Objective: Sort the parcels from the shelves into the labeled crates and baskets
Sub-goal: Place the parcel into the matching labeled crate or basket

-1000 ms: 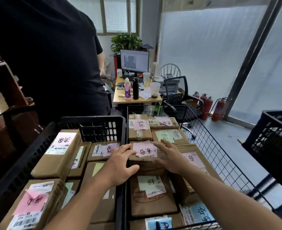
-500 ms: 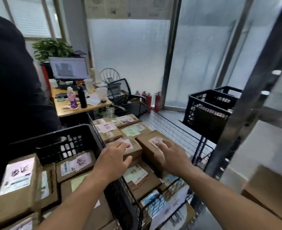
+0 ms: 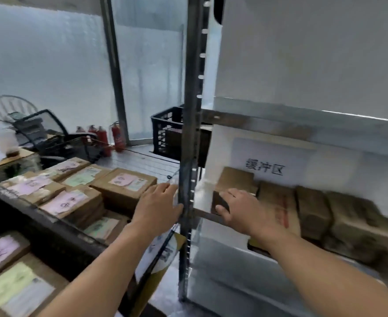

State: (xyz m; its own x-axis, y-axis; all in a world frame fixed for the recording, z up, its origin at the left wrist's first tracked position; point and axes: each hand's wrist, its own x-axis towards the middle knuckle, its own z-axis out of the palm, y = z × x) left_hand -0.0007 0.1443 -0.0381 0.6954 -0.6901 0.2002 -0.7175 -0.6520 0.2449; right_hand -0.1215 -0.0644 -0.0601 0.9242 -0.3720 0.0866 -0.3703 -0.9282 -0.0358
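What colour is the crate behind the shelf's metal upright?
Black: the crate has perforated walls, seen in the head view, the only one.

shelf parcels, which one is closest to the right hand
The leftmost parcel, right beside the metal post. The right hand overlaps its front corner; the other parcels sit further right.

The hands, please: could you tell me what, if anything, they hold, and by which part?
Left hand holds nothing. Right hand is at the near end of the leftmost shelf parcel; grip cannot be told.
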